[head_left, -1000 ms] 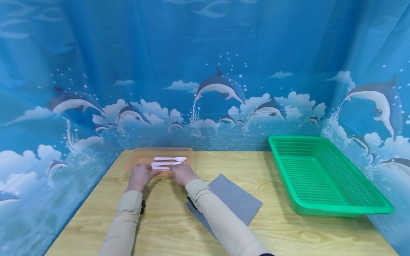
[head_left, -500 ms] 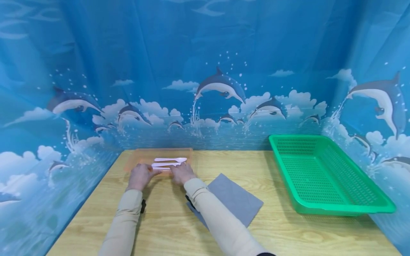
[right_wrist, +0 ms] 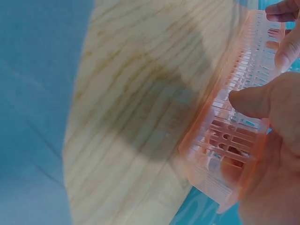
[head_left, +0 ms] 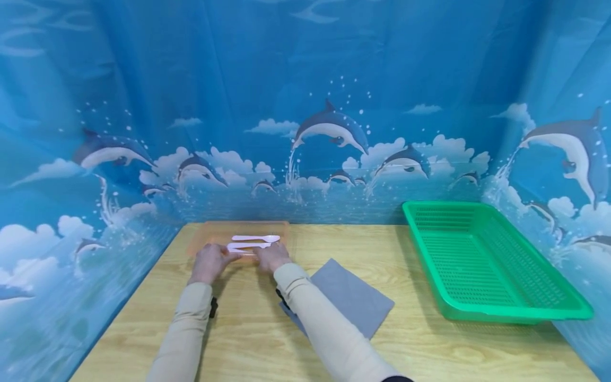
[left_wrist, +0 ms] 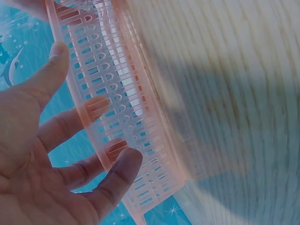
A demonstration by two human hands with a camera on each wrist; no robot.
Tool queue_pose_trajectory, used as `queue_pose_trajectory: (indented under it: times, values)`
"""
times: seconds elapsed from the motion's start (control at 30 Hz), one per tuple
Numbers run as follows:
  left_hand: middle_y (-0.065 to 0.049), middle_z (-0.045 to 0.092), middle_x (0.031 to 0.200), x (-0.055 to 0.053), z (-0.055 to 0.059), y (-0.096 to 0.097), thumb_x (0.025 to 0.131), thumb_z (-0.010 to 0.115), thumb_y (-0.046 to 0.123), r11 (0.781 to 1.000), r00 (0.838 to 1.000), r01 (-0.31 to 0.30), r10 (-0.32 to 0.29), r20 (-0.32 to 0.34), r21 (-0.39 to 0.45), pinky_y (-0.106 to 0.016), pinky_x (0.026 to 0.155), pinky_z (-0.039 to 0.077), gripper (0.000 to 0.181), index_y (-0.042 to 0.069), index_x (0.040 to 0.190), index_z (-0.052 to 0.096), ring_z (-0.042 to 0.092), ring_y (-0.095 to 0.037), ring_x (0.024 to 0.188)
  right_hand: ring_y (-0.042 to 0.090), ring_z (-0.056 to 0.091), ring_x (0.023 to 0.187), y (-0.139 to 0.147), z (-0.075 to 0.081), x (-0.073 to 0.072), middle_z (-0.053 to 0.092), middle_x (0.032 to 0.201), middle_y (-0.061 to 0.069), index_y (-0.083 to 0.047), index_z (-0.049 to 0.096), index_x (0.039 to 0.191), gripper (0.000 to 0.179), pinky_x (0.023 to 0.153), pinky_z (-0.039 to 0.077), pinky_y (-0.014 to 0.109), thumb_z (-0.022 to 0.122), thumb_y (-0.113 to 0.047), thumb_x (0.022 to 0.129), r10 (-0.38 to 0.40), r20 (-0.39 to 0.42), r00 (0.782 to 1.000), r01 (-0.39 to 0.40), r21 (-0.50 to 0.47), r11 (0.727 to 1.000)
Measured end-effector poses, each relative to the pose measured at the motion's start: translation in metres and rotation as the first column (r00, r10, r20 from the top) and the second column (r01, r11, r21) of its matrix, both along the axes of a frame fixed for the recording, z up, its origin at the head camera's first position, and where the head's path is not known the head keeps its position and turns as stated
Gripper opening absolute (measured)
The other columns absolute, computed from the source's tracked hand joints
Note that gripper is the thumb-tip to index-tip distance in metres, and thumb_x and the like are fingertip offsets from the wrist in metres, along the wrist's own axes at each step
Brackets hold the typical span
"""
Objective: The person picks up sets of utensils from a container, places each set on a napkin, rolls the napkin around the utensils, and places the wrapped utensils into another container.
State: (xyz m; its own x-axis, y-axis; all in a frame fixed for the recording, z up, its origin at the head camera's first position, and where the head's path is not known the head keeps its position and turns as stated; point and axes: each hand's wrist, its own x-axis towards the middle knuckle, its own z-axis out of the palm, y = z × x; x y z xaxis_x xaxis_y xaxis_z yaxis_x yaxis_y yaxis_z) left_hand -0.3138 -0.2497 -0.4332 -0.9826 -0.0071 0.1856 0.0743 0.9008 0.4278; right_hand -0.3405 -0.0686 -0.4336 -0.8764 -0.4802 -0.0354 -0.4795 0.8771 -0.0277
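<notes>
An orange, see-through plastic basket [head_left: 205,229] with slotted walls sits at the table's back left. In it lie a white spoon [head_left: 243,238] and other slim white utensils [head_left: 243,245], side by side and lengthwise. My left hand [head_left: 210,262] grips the near wall toward its left end, thumb at the rim and some fingers showing through the slots in the left wrist view. Farther right on that wall, my right hand [head_left: 273,258] pinches it, the thumb [right_wrist: 251,101] outside and fingertips inside. This hand hides the right ends of the lower utensils.
A grey cloth [head_left: 355,294] lies flat on the wooden table [head_left: 258,339], partly under the right forearm. At the right stands a large green basket [head_left: 515,312] with perforated walls. A blue dolphin-print curtain [head_left: 305,79] hangs behind and beside the table.
</notes>
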Motion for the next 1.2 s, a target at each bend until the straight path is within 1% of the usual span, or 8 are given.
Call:
queue_pose_trajectory:
  times: [0.13, 0.33, 0.53, 0.77, 0.87, 1.0, 1.13, 1.2]
  values:
    - [-0.016, 0.071, 0.083, 0.001, 0.001, -0.002, 0.084, 0.075, 0.042, 1.0, 1.0, -0.018, 0.018, -0.011, -0.015, -0.049, 0.073, 0.051, 0.038, 0.004, 0.08, 0.074, 0.065, -0.035, 0.079, 0.021, 0.064, 0.104, -0.002, 0.002, 0.002, 0.072, 0.11, -0.001, -0.022, 0.063, 0.113, 0.02, 0.09, 0.046, 0.032, 0.06, -0.026, 0.093, 0.031, -0.027, 0.999, -0.031, 0.014, 0.999]
    - [-0.022, 0.071, 0.104, 0.003, 0.002, -0.002, 0.085, 0.075, 0.042, 1.0, 0.999, -0.026, 0.026, 0.023, 0.013, -0.053, 0.084, 0.051, 0.041, 0.002, 0.094, 0.076, 0.065, -0.043, 0.098, 0.02, 0.065, 0.106, -0.003, -0.002, 0.0, 0.071, 0.113, -0.004, -0.022, 0.062, 0.115, 0.024, 0.095, 0.045, 0.034, 0.063, -0.024, 0.091, 0.025, 0.003, 1.0, -0.025, 0.002, 1.0]
    - [-0.022, 0.072, 0.099, 0.001, 0.001, -0.002, 0.084, 0.075, 0.041, 0.999, 0.998, -0.037, 0.036, 0.047, 0.027, -0.051, 0.081, 0.052, 0.04, 0.002, 0.092, 0.076, 0.066, -0.041, 0.093, 0.019, 0.066, 0.104, -0.002, -0.006, -0.002, 0.071, 0.112, -0.001, -0.021, 0.061, 0.122, 0.031, 0.094, 0.045, 0.034, 0.062, -0.024, 0.091, 0.028, 0.006, 1.0, -0.028, -0.01, 1.0]
    - [-0.015, 0.071, 0.085, 0.001, -0.001, -0.002, 0.085, 0.074, 0.042, 0.999, 0.996, -0.036, 0.036, 0.083, -0.003, -0.047, 0.072, 0.05, 0.038, 0.005, 0.083, 0.075, 0.063, -0.031, 0.08, 0.018, 0.066, 0.098, -0.003, -0.01, 0.0, 0.071, 0.102, 0.0, -0.021, 0.069, 0.101, 0.015, 0.087, 0.047, 0.033, 0.065, -0.023, 0.087, 0.03, -0.06, 0.998, -0.031, -0.015, 0.999]
    - [-0.018, 0.072, 0.093, 0.001, 0.0, -0.002, 0.086, 0.074, 0.042, 0.999, 0.996, -0.036, 0.037, 0.084, -0.002, -0.048, 0.076, 0.051, 0.038, 0.004, 0.089, 0.076, 0.065, -0.034, 0.085, 0.017, 0.064, 0.1, -0.004, -0.012, -0.002, 0.069, 0.104, 0.001, -0.021, 0.07, 0.1, 0.014, 0.087, 0.048, 0.033, 0.062, -0.026, 0.09, 0.024, -0.08, 0.996, -0.026, -0.024, 0.999]
    - [-0.024, 0.068, 0.115, 0.001, 0.003, -0.001, 0.086, 0.073, 0.042, 0.999, 0.995, -0.038, 0.039, 0.094, -0.011, -0.053, 0.088, 0.051, 0.047, 0.0, 0.106, 0.074, 0.063, -0.044, 0.105, 0.018, 0.063, 0.102, -0.003, -0.015, -0.004, 0.068, 0.106, 0.002, -0.019, 0.071, 0.099, 0.021, 0.088, 0.048, 0.037, 0.056, -0.033, 0.098, 0.022, -0.127, 0.992, -0.03, -0.063, 0.998]
    - [-0.024, 0.068, 0.117, 0.0, 0.004, 0.001, 0.086, 0.073, 0.043, 0.999, 0.995, -0.034, 0.036, 0.097, -0.019, -0.054, 0.091, 0.05, 0.05, -0.001, 0.109, 0.073, 0.062, -0.045, 0.108, 0.017, 0.062, 0.102, 0.0, -0.019, -0.004, 0.068, 0.105, 0.001, -0.019, 0.073, 0.1, 0.027, 0.088, 0.046, 0.04, 0.053, -0.037, 0.1, 0.027, -0.181, 0.983, -0.05, -0.123, 0.991]
    - [-0.024, 0.069, 0.112, 0.0, 0.004, 0.001, 0.087, 0.073, 0.043, 1.0, 0.995, -0.024, 0.025, 0.094, -0.014, -0.053, 0.088, 0.051, 0.049, -0.001, 0.108, 0.073, 0.064, -0.044, 0.104, 0.018, 0.062, 0.1, 0.002, -0.018, -0.004, 0.069, 0.104, 0.001, -0.019, 0.073, 0.102, 0.028, 0.087, 0.044, 0.041, 0.052, -0.037, 0.101, 0.023, -0.198, 0.98, -0.056, -0.159, 0.986]
